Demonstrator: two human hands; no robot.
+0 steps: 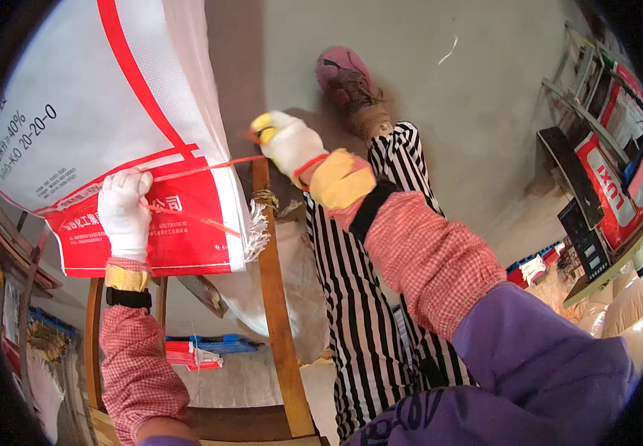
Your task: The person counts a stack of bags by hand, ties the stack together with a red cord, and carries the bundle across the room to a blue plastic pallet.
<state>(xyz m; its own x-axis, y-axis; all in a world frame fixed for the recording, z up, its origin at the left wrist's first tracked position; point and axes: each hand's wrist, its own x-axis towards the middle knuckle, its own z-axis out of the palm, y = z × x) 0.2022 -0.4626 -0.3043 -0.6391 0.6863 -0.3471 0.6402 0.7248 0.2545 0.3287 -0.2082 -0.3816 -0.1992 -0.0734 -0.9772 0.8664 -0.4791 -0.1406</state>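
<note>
A stack of white and red woven sacks [83,82] lies at the left, with frayed white threads at one corner. My left hand [126,208], in a white glove, rests on the red end of the top sack, its fingers closed on a thin red string. A loose length of the string [206,165] runs taut from there to my right hand [286,143]. That hand, gloved in white and yellow, is closed on the string past the sack's right edge; its fingertips are slightly blurred. Another strand slants over the sack below my left hand.
A wooden frame [275,297] like a chair or stool stands under and beside the sacks. My striped trouser legs [344,297] and a reddish shoe [347,78] are on the grey floor. At the right stand a metal rack [589,97] and a red panel [615,197].
</note>
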